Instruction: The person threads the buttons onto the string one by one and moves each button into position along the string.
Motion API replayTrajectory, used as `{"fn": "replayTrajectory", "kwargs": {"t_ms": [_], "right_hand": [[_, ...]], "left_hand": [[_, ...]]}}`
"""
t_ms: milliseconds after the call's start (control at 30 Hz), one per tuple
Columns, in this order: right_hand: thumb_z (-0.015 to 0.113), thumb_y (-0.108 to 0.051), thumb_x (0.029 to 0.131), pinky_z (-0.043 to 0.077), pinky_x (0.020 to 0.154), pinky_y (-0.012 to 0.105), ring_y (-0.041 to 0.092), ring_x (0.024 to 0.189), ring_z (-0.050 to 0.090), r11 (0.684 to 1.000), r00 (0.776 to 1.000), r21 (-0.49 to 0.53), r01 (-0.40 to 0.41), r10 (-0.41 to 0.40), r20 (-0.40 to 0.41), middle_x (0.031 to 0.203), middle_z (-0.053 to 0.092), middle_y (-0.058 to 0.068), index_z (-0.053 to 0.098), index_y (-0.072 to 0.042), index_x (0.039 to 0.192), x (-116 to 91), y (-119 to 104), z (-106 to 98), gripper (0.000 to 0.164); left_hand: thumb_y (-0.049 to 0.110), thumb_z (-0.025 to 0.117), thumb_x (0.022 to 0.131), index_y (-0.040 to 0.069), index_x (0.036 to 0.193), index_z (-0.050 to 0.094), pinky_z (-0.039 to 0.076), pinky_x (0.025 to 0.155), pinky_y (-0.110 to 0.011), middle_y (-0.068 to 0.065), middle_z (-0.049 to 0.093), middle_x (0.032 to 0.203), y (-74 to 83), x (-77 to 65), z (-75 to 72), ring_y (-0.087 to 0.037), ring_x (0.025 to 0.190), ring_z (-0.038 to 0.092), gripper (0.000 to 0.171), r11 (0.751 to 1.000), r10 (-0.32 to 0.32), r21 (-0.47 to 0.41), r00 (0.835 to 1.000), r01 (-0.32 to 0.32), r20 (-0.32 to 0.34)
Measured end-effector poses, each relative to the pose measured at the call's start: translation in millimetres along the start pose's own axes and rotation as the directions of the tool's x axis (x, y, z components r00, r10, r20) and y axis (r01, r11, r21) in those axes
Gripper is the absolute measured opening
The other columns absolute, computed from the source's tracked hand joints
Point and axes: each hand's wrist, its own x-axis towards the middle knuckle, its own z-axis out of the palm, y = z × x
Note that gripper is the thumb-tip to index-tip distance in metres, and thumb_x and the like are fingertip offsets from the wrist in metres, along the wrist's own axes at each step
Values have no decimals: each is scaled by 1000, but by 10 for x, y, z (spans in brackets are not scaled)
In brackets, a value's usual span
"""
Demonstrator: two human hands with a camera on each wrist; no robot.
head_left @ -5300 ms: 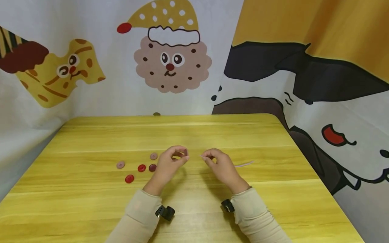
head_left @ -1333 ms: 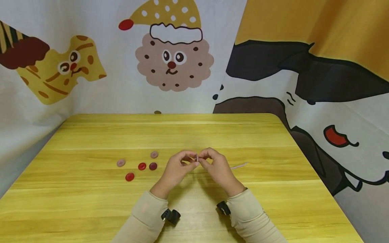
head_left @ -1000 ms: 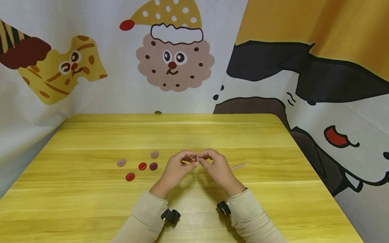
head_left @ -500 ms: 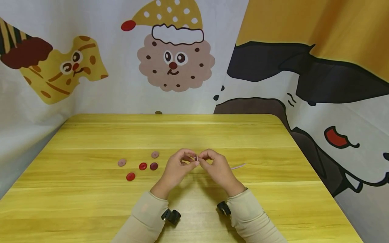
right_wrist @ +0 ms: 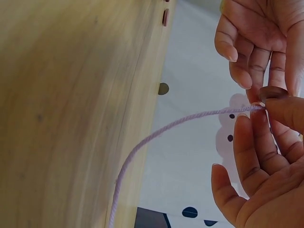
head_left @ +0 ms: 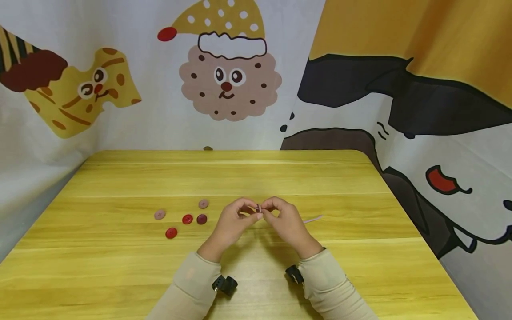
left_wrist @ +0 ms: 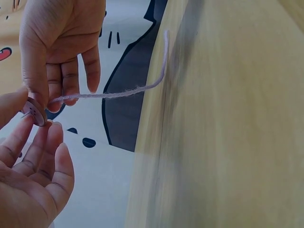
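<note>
My left hand (head_left: 235,218) pinches a dusty-pink button (left_wrist: 35,113) by its edge, thumb on one side and fingertips on the other. In the left wrist view its holed face shows, and a small pale strand seems to poke out there. Touching the button from the other side, my right hand (head_left: 287,222) pinches a lilac yarn (right_wrist: 166,127) close to its end. The yarn's tail (head_left: 313,219) trails out to the right behind that hand. Fingers hide where yarn and button meet. Both hands are held above the wooden table (head_left: 256,175).
Left of the hands lie loose buttons: two pale pink ones (head_left: 159,214), two red ones (head_left: 171,233) and a dark red one (head_left: 202,219). A printed cartoon curtain (head_left: 140,115) hangs behind the table.
About five seconds ago my hands were apart; they have come together at the button. Over the last second the hands stay in place, with only slight finger movement and the yarn's tail a little shorter.
</note>
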Motion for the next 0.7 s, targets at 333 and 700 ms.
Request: {"fn": "replayTrajectory", "kwargs": {"t_ms": [333,700], "right_hand": [[66,-7,91,48,88,50,19,95,61,1000,1000,6,6,-6,-8,92,66,-1,68,-12,94,-1,13,6,6],[64,-12,93,48,90,48,19,100,62,1000,1000,16,-9,9,5,96,67,-2,69,-14,99,-11,-11,23,7]], "left_hand": [[15,62,95,8,99,67,47,79,-35,-3,66,103,-14,5,6,-23,95,57,10,999,22,31,1000,-22,-16],[13,61,96,7,98,67,48,79,-35,-4,66,100,-26,18,6,-21,94,58,9,999,12,40,998,-10,-54]]}}
